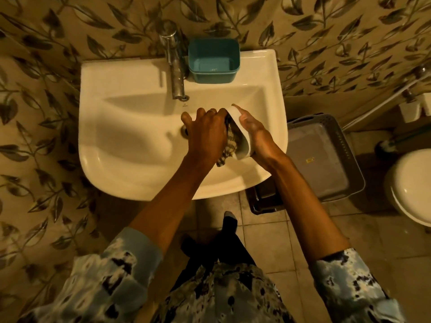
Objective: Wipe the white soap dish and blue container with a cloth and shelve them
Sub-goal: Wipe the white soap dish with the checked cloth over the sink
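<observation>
Over the sink (130,159), the right hand (253,134) grips the white soap dish (240,134), tilted on edge. The left hand (207,134) presses a checked cloth (229,145) against it, apparently inside. The blue container (214,60) stands beside the faucet (175,66).

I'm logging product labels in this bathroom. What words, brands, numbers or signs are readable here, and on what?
Nothing can be read.
Small yellow sticker on the grey tray: too small and blurred to read.
Tiny dark mark on the sink, below the tap: illegible.
Blue container, white soap dish, checked cloth: no print shows.
</observation>
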A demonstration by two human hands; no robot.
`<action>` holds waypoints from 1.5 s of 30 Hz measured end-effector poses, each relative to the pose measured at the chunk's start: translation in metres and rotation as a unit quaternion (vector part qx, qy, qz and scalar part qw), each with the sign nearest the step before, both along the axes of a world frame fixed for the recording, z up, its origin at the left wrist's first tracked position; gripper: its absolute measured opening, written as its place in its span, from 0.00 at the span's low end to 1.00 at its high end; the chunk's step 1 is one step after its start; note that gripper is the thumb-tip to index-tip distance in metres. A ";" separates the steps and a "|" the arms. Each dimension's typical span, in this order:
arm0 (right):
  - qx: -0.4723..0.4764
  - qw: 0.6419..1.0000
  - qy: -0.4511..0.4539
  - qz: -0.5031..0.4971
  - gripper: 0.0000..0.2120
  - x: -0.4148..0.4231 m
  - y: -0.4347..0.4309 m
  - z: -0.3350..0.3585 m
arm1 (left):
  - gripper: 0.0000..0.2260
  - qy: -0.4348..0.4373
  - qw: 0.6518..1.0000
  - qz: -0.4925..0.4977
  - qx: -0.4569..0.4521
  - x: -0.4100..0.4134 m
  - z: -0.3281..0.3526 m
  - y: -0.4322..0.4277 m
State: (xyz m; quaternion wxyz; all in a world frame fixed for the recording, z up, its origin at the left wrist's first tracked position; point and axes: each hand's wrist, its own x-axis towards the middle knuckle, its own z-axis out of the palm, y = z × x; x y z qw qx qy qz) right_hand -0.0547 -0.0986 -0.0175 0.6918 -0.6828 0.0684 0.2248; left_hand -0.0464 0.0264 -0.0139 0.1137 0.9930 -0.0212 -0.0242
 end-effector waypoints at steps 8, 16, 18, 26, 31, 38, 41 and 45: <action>-0.001 0.997 -0.058 -0.055 0.34 0.001 0.007 -0.004 | 0.11 0.023 0.999 -0.018 -0.029 -0.044 0.015 -0.021; 0.000 0.992 -0.087 -0.089 0.27 -0.010 0.011 -0.007 | 0.10 0.131 0.930 -0.001 -0.344 -0.030 0.014 -0.012; -0.012 0.993 -0.096 -0.073 0.28 -0.013 0.013 -0.006 | 0.10 0.118 0.911 0.031 -0.394 -0.026 0.017 -0.010; -0.002 0.996 -0.086 -0.034 0.27 -0.031 0.033 -0.020 | 0.10 0.102 0.826 0.287 -0.475 0.000 0.014 -0.006; -0.029 0.995 -0.088 -0.043 0.25 -0.019 0.017 -0.028 | 0.09 0.194 0.908 0.030 -0.371 -0.036 0.010 -0.002; 0.043 0.985 0.060 -0.154 0.36 -0.031 0.011 -0.044 | 0.17 0.176 0.954 -0.013 -0.244 -0.047 -0.008 0.043; 0.073 0.977 0.082 -0.181 0.39 -0.027 0.009 -0.045 | 0.18 0.064 0.952 0.043 -0.296 -0.058 0.000 0.050; 0.068 0.979 0.058 -0.185 0.29 -0.022 0.024 -0.042 | 0.10 -0.024 0.924 0.089 -0.371 -0.079 0.009 0.015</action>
